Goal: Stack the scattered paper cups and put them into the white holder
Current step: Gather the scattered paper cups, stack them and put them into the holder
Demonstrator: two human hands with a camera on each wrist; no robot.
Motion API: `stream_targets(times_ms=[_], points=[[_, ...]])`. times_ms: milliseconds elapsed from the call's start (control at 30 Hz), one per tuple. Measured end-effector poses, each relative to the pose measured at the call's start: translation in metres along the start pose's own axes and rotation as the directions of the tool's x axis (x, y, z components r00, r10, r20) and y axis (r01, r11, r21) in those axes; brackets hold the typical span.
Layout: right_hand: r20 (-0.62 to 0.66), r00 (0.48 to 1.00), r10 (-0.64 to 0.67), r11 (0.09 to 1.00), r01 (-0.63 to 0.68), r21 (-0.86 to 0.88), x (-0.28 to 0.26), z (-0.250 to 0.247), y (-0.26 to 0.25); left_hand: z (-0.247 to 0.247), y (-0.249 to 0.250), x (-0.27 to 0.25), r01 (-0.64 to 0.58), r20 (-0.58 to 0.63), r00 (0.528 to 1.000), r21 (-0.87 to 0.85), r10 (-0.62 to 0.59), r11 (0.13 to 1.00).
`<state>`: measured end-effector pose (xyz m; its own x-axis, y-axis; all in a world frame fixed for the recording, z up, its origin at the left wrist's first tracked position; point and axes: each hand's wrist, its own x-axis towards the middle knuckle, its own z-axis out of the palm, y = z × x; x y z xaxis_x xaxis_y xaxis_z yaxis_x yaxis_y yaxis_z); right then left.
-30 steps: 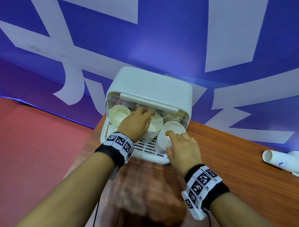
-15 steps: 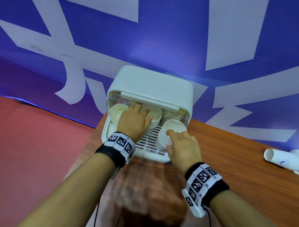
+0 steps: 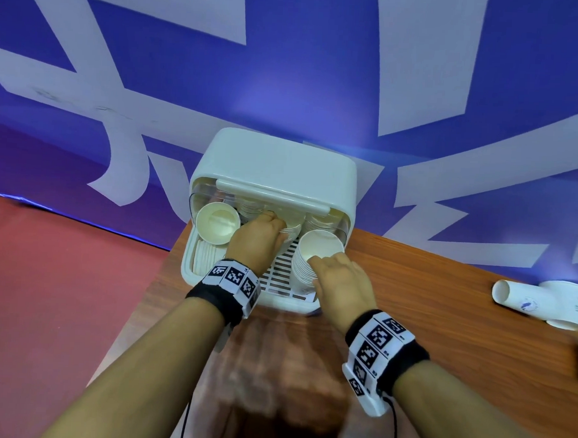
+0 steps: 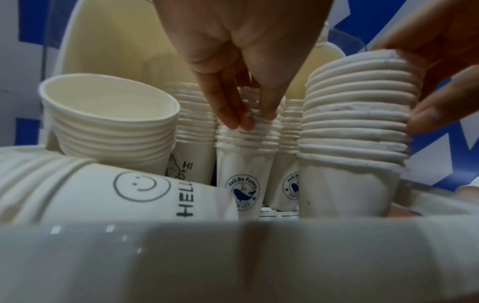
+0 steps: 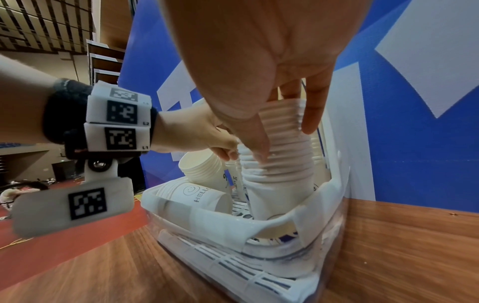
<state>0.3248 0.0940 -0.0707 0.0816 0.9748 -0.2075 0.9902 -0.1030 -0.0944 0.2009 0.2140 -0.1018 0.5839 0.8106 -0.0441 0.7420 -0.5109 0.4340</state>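
We see a tall stack of paper cups standing upright at the right front of the white holder. Our right hand curls thumb and fingers around its rims, likely steadying it as it settles. Our left hand reaches deeper in, fingertips pinching the rims of a middle stack, probably to make room. More cups lie well apart on the wooden worktop, not yet gathered.

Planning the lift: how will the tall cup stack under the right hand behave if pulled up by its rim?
The tall cup stack is paper, so probably light. Its nested rims sit uneven; top cups may slide off. The right hand grips high, so it could tip.
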Motion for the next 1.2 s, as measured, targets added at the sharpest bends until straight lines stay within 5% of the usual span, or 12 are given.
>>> stream_targets(times_ms=[367,533,900,1200], points=[[-0.126,0.990,0.065,0.997,-0.069,-0.025,0.015,0.010,0.000,-0.021,-0.019,-0.031,-0.071,-0.182,0.982,-0.151,0.043,0.986],[-0.150,0.988,0.045,0.998,-0.037,0.052,0.013,0.012,0.003,-0.024,-0.020,-0.047,0.020,-0.128,0.991,-0.106,-0.033,0.994],[-0.394,0.919,-0.024,0.990,0.076,0.118,-0.022,-0.004,0.015,-0.018,0.002,-0.078,0.013,-0.055,0.998,-0.007,-0.013,1.000],[-0.233,0.955,0.184,0.970,-0.138,0.200,-0.084,-0.006,0.059,-0.010,0.078,-0.096,-0.149,0.009,0.989,0.034,0.149,0.988]])
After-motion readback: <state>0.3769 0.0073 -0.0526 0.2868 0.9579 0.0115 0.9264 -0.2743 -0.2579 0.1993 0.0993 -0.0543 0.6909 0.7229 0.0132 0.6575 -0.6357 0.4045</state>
